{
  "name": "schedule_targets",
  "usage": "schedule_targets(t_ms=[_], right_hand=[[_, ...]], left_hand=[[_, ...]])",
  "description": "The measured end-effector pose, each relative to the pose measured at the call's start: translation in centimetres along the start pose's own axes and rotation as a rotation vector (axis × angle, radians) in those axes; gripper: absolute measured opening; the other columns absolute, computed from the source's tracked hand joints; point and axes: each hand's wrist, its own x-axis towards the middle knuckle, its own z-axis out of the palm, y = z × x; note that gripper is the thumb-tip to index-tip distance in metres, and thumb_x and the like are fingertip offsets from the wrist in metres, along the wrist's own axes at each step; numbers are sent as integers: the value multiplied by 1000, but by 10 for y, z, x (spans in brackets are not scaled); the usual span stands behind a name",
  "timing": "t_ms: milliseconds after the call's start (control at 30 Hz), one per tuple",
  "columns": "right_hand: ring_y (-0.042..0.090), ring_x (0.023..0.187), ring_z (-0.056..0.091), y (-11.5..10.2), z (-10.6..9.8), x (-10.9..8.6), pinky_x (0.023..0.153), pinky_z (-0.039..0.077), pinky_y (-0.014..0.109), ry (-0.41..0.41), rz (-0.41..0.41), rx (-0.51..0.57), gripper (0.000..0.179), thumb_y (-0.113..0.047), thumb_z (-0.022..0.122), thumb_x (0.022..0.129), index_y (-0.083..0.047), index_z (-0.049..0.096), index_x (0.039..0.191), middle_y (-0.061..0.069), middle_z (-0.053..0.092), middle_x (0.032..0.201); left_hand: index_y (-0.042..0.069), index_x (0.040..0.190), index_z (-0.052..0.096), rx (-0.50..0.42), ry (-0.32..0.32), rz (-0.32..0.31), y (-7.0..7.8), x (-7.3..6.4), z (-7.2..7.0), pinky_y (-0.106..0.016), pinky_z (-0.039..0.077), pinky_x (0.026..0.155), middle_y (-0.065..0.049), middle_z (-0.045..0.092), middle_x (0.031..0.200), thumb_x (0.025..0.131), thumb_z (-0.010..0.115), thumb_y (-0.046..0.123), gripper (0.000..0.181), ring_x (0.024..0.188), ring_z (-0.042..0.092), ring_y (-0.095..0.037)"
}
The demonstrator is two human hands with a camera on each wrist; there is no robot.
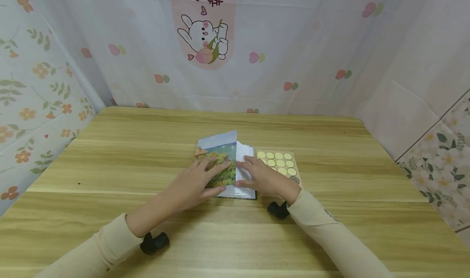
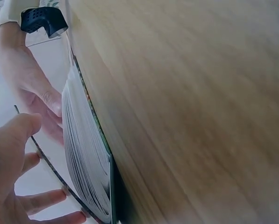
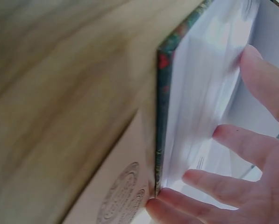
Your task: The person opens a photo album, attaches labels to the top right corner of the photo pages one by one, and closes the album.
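White-paged book, left hand on cover, right hand at pages — both with fingers apart

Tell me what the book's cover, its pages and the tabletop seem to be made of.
Cover: probably smooth printed card; it tilts stiffly, its edge thin. Pages: thin white sheets, layered; likely paper, though bright glare might mean glossy plastic. Tabletop: wood or wood-look laminate, low sheen, with streaked grain.
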Motion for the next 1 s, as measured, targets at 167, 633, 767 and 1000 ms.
schedule_targets(t_ms=[167, 633, 767, 1000], right_hand=[[40, 137, 25, -1, -1, 1, 107, 30, 53, -7, 2, 0, 68, -45, 58, 88, -10, 37, 142, 22, 25, 150], [42, 135, 30, -1, -2, 4, 105, 33, 53, -27, -12, -40, 59, -36, 61, 90, -4, 44, 136, 26, 29, 146], [41, 135, 30, -2, -3, 3, 105, 32, 52, -39, 3, -46, 56, -34, 61, 90, -4, 45, 135, 25, 30, 146], [40, 134, 32, -5, -6, -5, 105, 34, 51, -51, 7, -59, 55, -32, 61, 90, -3, 45, 134, 25, 31, 146]], left_hand=[[27, 142, 39, 31, -15, 9, 1, 0, 0, -53, 51, 80, -15, 44, 138, 89, 55, 50, 60, 117, 50, -40], [24, 140, 42, 121, 11, 55, 4, 1, 3, -45, 55, 67, -16, 50, 131, 89, 54, 49, 58, 102, 58, -37], [25, 140, 42, 155, 12, 70, 6, 1, 2, -42, 55, 63, -16, 51, 130, 89, 54, 50, 58, 99, 60, -36], [25, 139, 44, 193, 14, 88, 11, 1, 2, -41, 55, 60, -16, 54, 127, 88, 54, 51, 58, 97, 61, -34]])
